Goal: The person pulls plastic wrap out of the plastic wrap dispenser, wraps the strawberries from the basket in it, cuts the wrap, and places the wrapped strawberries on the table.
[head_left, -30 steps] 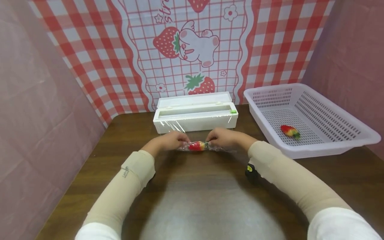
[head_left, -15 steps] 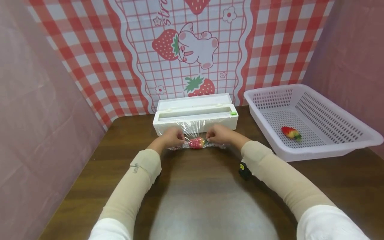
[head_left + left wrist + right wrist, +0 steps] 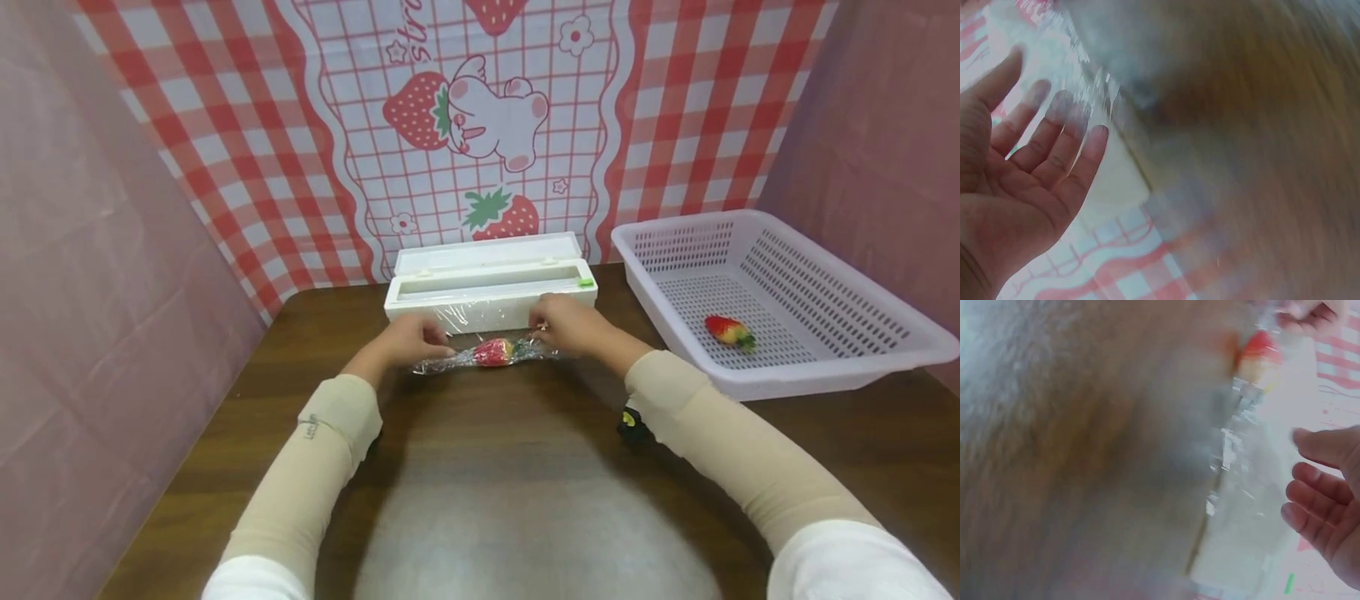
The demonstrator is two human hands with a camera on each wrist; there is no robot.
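A red and yellow strawberry (image 3: 492, 352) lies in clear plastic wrap (image 3: 461, 360) on the table, just in front of the white wrap dispenser (image 3: 491, 312). The wrap runs from the dispenser's front down around the fruit and spreads out to both sides. At the left end of the wrap is my left hand (image 3: 411, 339), its fingers spread and fairly straight in the left wrist view. My right hand (image 3: 567, 323) hovers by the right end, near the dispenser's front. In the right wrist view its thumb (image 3: 1322, 445) stands apart from loosely bent fingers.
The dispenser's lid (image 3: 487, 252) is raised at the back, and a green piece (image 3: 585, 283) sits at its right end. On the right stands a white perforated basket (image 3: 810, 379) with another strawberry (image 3: 729, 331) inside. A checkered strawberry-print cloth (image 3: 270, 150) hangs behind the brown table (image 3: 255, 375).
Both hands first pinch the wrap beside the strawberry, then let go and move apart, the left one leftward, the right one rightward and up. The wrapped strawberry shifts slightly toward the dispenser.
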